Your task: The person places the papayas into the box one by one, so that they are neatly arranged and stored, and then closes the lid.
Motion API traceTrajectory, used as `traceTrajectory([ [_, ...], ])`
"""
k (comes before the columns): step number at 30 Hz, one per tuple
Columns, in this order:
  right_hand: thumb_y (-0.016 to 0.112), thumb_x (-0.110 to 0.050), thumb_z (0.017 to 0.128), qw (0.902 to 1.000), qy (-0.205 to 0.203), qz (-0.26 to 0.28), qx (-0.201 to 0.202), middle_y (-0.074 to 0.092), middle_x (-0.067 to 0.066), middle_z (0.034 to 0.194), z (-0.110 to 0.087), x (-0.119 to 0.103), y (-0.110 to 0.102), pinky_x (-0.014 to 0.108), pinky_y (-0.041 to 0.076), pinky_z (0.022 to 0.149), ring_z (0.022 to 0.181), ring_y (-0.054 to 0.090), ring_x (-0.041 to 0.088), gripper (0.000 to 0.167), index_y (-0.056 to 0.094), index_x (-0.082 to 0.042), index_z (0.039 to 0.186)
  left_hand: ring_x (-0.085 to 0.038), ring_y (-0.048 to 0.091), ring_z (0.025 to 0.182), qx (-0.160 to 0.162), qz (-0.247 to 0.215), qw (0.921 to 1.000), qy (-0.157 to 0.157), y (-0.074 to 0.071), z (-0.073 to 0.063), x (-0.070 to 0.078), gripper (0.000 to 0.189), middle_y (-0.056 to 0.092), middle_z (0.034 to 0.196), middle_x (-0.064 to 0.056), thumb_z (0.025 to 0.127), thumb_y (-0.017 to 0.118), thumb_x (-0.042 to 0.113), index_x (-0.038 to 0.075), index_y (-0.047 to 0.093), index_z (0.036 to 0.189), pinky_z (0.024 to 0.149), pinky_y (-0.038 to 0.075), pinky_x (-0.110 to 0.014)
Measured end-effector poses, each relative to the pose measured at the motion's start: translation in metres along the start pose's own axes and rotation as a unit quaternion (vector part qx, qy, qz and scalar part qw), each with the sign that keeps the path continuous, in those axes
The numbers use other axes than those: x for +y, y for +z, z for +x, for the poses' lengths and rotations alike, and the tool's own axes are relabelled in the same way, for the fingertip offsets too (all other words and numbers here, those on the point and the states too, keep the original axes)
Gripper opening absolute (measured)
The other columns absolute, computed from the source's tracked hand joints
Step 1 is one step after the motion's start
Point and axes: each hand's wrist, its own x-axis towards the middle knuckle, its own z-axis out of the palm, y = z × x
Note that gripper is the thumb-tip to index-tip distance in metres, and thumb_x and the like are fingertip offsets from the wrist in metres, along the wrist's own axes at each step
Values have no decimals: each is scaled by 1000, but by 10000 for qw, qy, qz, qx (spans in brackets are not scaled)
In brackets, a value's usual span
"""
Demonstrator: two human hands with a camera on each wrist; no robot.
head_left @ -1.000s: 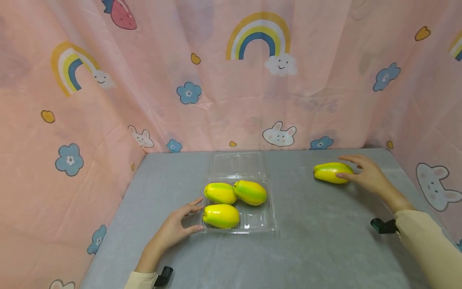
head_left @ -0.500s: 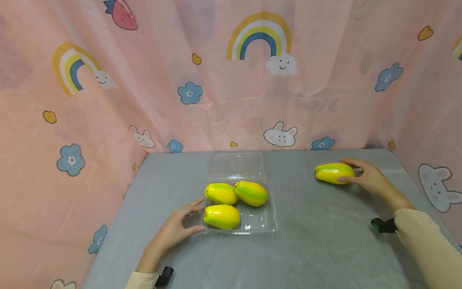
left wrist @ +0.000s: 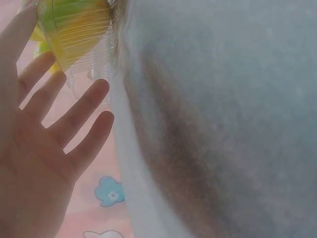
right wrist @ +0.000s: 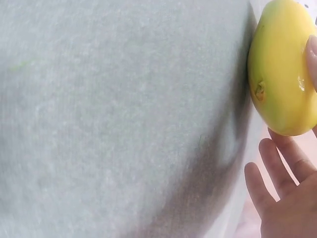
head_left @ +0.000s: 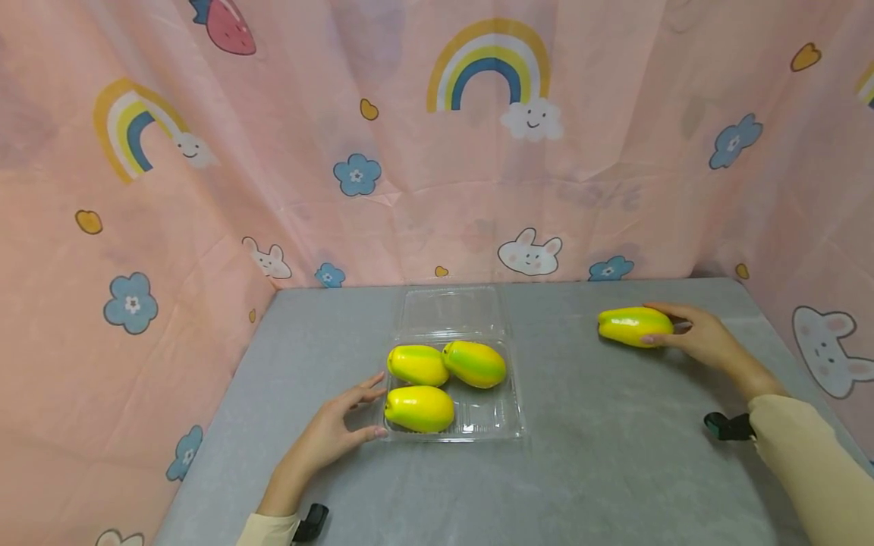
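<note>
At the table's far right, a yellow-green papaya (head_left: 631,327) lies on its side. My right hand (head_left: 699,337) pinches its right end, thumb on the near side and index finger behind it. In the right wrist view the thumb lies on the papaya (right wrist: 282,69), while the other fingers spread below it. My left hand (head_left: 334,425) rests at the left edge of a clear plastic clamshell box (head_left: 488,421), fingertips and thumb right at its wall, fingers fairly straight. Inside the box lie three more papayas: back left (head_left: 418,365), back right (head_left: 475,364) and front left (head_left: 419,409).
The box's clear lid (head_left: 451,312) is folded back, lying behind the base. Grey cloth covers the table (head_left: 580,455). A pink printed curtain (head_left: 437,189) closes off the back and both sides. Each wrist carries a black camera mount, such as the left one (head_left: 310,523).
My right thumb and fingers have closed in on the papaya's right end, and it has shifted slightly to the right. My left hand and the box have stayed in place.
</note>
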Motion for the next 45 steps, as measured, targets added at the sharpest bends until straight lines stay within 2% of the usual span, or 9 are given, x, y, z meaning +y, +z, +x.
traceTrajectory([
  [8,68,-51,89,9999,164,-24,40,37,31,152,-2,-2,0,64,46,90,121,46,48,81,37,-11,153,-19,56,132,0,-9,10000,-17,0,1,-1,61,39,158,13,79,82,36,25,59,134,108,48,-51],
  [14,69,-53,88,9998,163,-47,129,39,30,151,-2,-5,2,64,46,92,121,47,47,83,38,-11,152,-20,57,131,-28,-26,10000,21,0,1,-1,64,39,159,9,79,80,41,23,58,136,108,48,-52],
  [20,70,-52,87,9996,144,-36,243,40,31,151,-3,-9,4,63,47,92,121,49,47,82,40,-9,151,-20,57,131,-65,-12,10000,11,-1,1,-1,65,38,160,9,79,78,45,23,58,137,108,48,-51],
  [29,72,-52,86,9992,38,-61,405,45,28,148,-5,-16,7,61,48,91,119,50,44,81,44,-9,149,-19,58,130,0,43,9999,92,0,0,1,59,40,158,12,80,81,36,26,60,133,108,49,-48],
  [37,72,-55,84,9990,60,-129,418,45,27,148,-10,-25,10,58,50,87,117,51,44,84,44,-9,149,-19,59,129,21,53,9999,125,-1,-1,2,59,40,158,12,79,81,39,27,59,133,107,50,-48],
  [45,73,-54,84,9987,-197,-184,434,48,27,147,-13,-38,13,60,49,89,116,54,44,81,48,-8,146,-21,60,128,64,73,9998,165,-1,-1,4,57,42,157,9,79,82,36,29,60,130,106,50,-50],
])
